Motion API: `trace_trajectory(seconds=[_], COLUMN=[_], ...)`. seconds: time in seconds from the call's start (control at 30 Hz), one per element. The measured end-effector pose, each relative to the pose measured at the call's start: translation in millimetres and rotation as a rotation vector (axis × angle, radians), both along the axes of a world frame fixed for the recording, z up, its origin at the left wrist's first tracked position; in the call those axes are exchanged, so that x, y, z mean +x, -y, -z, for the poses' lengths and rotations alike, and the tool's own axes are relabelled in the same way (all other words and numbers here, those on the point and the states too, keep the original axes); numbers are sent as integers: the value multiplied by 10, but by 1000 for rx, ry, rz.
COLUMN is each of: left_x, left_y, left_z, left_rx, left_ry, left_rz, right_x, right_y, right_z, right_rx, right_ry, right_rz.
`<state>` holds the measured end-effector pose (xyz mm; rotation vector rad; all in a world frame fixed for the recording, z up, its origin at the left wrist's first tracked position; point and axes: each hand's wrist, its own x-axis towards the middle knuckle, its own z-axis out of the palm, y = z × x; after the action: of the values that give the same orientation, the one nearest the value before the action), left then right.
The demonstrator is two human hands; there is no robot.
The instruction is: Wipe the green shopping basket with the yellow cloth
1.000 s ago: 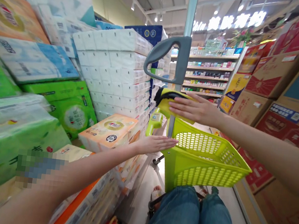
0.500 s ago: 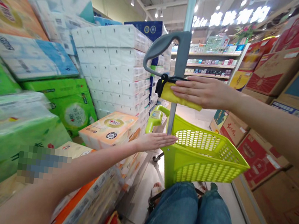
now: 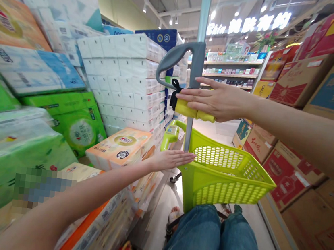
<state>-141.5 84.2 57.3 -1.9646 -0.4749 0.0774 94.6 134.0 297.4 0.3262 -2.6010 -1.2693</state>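
My left hand (image 3: 171, 161) is stretched out flat at the rear edge of a lime-green shopping cart basket (image 3: 223, 188), fingers together, palm hidden. My right hand (image 3: 221, 101) lies with straight, slightly spread fingers against a rolled yellow cloth-like bundle (image 3: 184, 108) with a black drawstring tie. The bundle sits at a grey looped handle (image 3: 196, 65). From this handle a pale blue pole (image 3: 204, 12) rises out of view, and a thin metal shaft (image 3: 188, 135) runs down behind my left fingertips. Whether the right hand bears any weight I cannot tell.
Stacked tissue packs (image 3: 123, 83) fill the left side, with an orange pack (image 3: 121, 146) near my left forearm. Cartons (image 3: 300, 84) line the right. Knees in blue jeans (image 3: 192, 241) are just below the cart. Shelves (image 3: 232, 66) stand at the back.
My right hand has shifted slightly left, and its fingers have spread more. The handle and pole appear slightly further left, with the view shifting a little. My left hand stays flat by the cart.
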Motion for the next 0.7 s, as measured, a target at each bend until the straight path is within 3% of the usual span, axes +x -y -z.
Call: trace_trajectory(seconds=[0.07,0.13,0.3,0.37,0.43,0.6,0.63,0.7], left_x=[-3,-5,-4,-2,-1,-2,-2,-3], left_y=[-6,-15,-35,-36,-31,-11,-9,-11], left_z=[6,14,48,55,50,12,9,11], left_rx=[27,48,9,-7,2,30,24,6], left_ry=[3,-1,6,12,16,21,23,19], left_rz=[19,38,9,-14,-10,48,49,33], right_x=[10,9,-17,-7,20,96,100,97], right_y=[-12,-28,-79,-101,-113,-90,-84,-77], right_z=[69,261,1099,1256,1155,407,357,471], right_rx=[-46,-85,-102,-84,-68,-57,-58,-70], right_ry=[-28,-48,15,27,23,-141,-182,-238], right_rz=[4,18,-55,-109,-120,-15,10,42])
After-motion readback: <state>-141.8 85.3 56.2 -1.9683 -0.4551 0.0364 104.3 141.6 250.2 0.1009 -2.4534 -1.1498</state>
